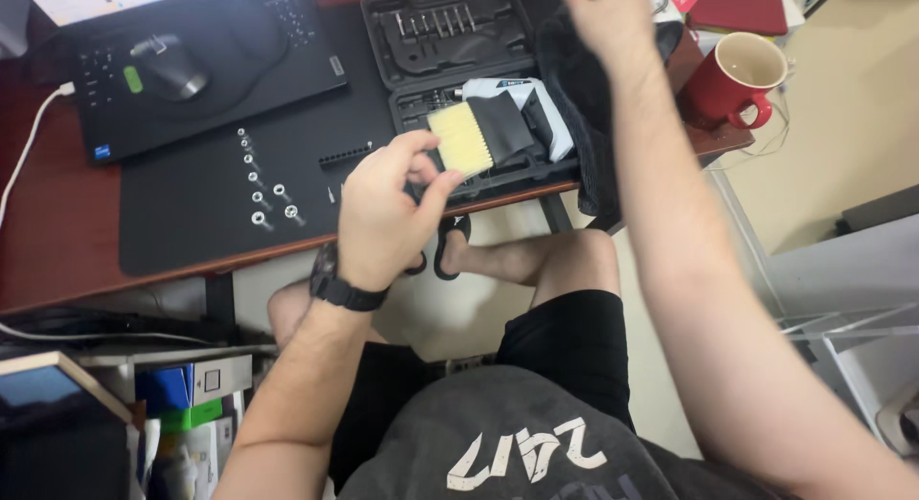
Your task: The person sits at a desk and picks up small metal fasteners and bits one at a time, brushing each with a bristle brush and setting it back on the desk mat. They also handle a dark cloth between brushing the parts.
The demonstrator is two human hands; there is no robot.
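My left hand (385, 213), with a black watch on the wrist, pinches a small brush with yellow bristles and a black handle (477, 134) above the front edge of the desk. The brush hovers over an open black tool case (421, 43) that holds a white electric screwdriver (536, 98) and a row of bits. My right hand (613, 17) reaches far forward at the top of the view, resting on a dark cloth (579, 127) draped by the case; a small green object shows at its fingertips.
A black desk mat (191, 213) carries several small silver screws (260, 189). A laptop (206, 74) with a mouse on it sits at the back left. A red mug (735, 79) stands at the right edge. Boxes lie below the desk, left.
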